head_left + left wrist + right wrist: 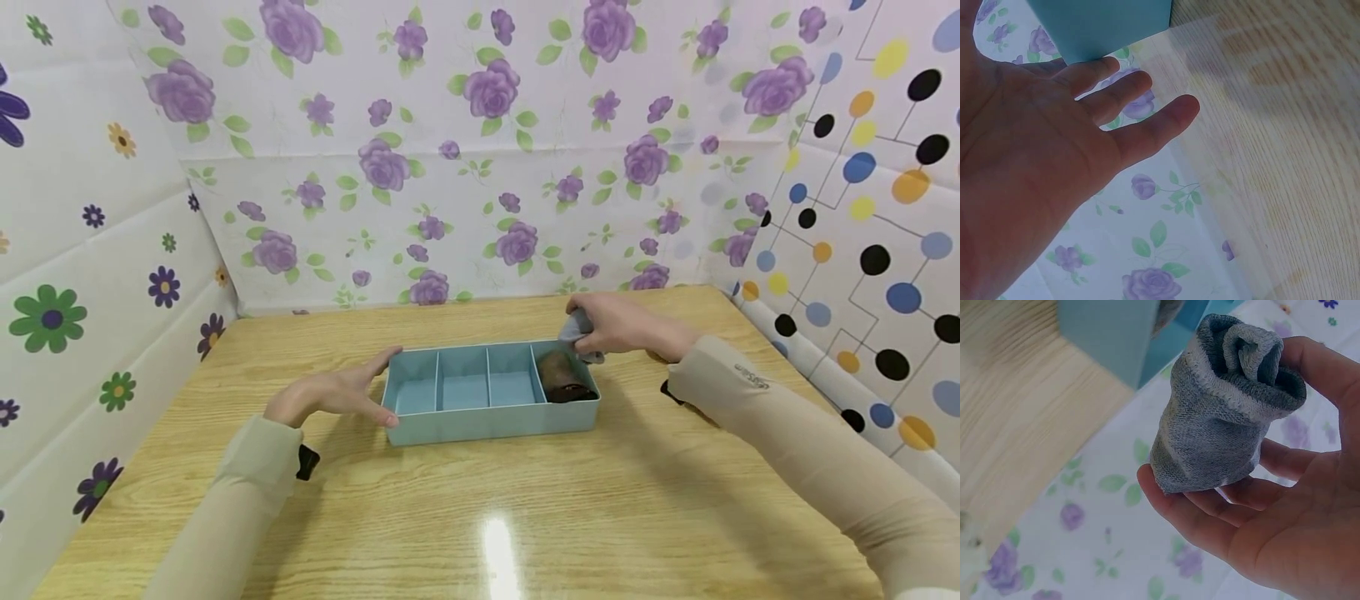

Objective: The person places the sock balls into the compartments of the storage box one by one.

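A pale blue box [491,425] with several compartments in a row sits on the table. At its left end my left hand [341,396] is spread, thumb at the front corner and fingers toward the back corner. In the left wrist view, those fingers reach out fairly straight, right at the box wall [1110,25]. My right hand [618,323] holds a rolled grey sock [1210,431] over the back right corner of the box, between thumb and fingers. A brown, crumpled fabric bundle [558,375] with a black edge lies in the rightmost compartment.
The light wood table [420,517] extends around the box on every side. Behind it hangs a cloth with purple roses [491,87]. Flowered and dotted sheets [873,258] line the left and right sides. Dark straps [307,461] show at both wrists.
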`<state>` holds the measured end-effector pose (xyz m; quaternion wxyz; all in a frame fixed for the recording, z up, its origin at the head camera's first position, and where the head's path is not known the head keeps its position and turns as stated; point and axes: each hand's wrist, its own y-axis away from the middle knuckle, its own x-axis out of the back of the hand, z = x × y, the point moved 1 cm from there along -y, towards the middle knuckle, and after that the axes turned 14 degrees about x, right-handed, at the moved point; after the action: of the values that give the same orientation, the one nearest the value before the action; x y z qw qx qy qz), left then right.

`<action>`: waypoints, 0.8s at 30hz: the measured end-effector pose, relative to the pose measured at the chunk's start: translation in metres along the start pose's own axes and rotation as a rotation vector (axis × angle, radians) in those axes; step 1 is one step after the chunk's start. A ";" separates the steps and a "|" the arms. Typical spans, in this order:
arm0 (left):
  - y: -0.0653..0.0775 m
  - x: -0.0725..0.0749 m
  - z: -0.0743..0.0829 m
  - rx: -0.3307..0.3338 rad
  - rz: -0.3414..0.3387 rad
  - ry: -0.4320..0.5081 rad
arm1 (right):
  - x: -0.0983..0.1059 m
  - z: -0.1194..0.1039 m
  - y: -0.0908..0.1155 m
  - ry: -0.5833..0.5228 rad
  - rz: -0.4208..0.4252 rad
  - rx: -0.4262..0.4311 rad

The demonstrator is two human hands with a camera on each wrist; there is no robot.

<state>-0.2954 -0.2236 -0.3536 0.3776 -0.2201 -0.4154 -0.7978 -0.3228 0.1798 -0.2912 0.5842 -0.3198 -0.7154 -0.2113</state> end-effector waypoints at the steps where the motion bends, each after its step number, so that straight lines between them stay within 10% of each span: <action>1: 0.000 0.000 0.000 0.000 0.000 0.001 | -0.001 -0.003 -0.004 0.005 -0.007 0.007; 24: 0.000 0.000 0.000 0.008 0.001 -0.009 | -0.024 -0.064 -0.052 -0.019 -0.125 0.259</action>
<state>-0.2954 -0.2235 -0.3529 0.3771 -0.2223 -0.4203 -0.7948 -0.3122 0.0947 -0.2958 0.5994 -0.1984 -0.7608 -0.1502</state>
